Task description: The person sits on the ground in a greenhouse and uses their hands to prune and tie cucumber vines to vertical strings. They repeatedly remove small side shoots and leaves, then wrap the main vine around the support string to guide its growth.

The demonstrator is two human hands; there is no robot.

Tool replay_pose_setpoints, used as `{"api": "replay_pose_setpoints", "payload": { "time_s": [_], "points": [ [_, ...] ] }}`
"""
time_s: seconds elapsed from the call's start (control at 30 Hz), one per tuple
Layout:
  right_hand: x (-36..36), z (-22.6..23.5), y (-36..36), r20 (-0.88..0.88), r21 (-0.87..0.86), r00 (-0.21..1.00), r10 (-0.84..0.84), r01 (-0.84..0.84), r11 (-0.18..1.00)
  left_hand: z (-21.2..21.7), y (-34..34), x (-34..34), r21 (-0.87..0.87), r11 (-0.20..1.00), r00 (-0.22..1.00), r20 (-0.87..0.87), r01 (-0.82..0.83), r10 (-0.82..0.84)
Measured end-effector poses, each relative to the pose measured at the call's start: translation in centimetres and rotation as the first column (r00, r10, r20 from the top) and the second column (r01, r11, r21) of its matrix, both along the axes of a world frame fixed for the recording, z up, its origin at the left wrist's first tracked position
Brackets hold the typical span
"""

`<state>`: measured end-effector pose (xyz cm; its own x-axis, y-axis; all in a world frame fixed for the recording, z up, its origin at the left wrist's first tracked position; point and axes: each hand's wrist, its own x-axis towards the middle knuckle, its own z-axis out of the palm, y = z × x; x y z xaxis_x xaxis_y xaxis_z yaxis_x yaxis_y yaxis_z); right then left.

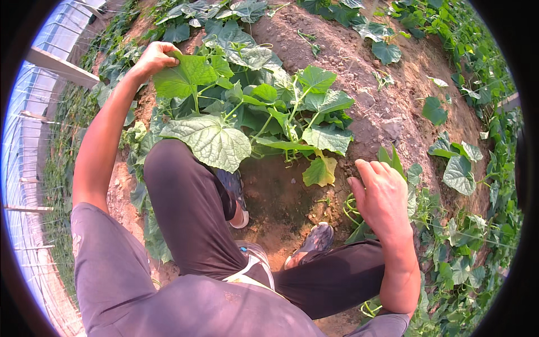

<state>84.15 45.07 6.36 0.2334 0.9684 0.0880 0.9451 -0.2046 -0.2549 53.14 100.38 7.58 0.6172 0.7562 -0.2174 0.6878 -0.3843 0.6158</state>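
My left hand (156, 58) pinches the edge of a bright green leaf (190, 74) between thumb and fingers. The leaf still joins a bushy vine plant, which looks like cucumber, in front of my knees. A broad leaf (209, 138) of this plant hangs over my raised left knee, and a yellowing leaf (320, 171) droops at its lower right. My right hand (384, 197) is loosely bent over the vines at the right, thumb apart from the fingers. A narrow green leaf (393, 160) shows just beyond its knuckles; its palm is hidden. Thin curling stems (351, 209) lie beside the thumb.
I squat on brown soil (275, 188), my shoes (318, 238) between the plants. A bare soil ridge (359, 73) with scattered cut leaves runs beyond. Dense vines (466, 253) fill the right side. At the left are a pale beam (62, 67) and a sheeted wall (25, 157) with strings.
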Motion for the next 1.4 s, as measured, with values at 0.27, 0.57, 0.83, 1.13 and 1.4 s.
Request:
{"api": "replay_pose_setpoints", "payload": {
  "time_s": [0.27, 0.57, 0.83, 1.13, 1.4],
  "points": [
    [-5.2, -1.5, -4.6, -0.024, -0.003, 0.997, -0.07, 0.07, 0.998, 2.7, -5.4, 10.7, 0.274, 0.921, 0.936, 0.137, 0.278, -0.323],
    [-13.7, 3.6, 3.3, -0.3, 0.333, 0.942, -0.152, 0.252, 0.909, 6.8, -23.1, 13.7, 0.627, 0.684, 0.852, 0.058, 0.374, -0.519],
    [-17.7, -5.0, 15.1, -0.959, -0.13, 0.132, -0.25, 0.579, 0.805, 7.0, -28.3, 14.2, 0.724, 0.561, 0.743, 0.1, 0.402, -0.662],
    [-7.2, -4.5, 12.9, -0.995, -0.066, 0.005, -0.104, 0.745, 0.663, 6.2, -28.9, 8.1, 0.414, 0.906, 0.542, 0.744, 0.086, -0.391],
    [-4.5, -0.5, 13.0, -0.988, -0.017, 0.102, -0.118, 0.682, 0.732, -6.9, -26.9, 9.0, 0.032, 0.957, 0.86, 0.43, 0.289, -0.274]
  ]
}}
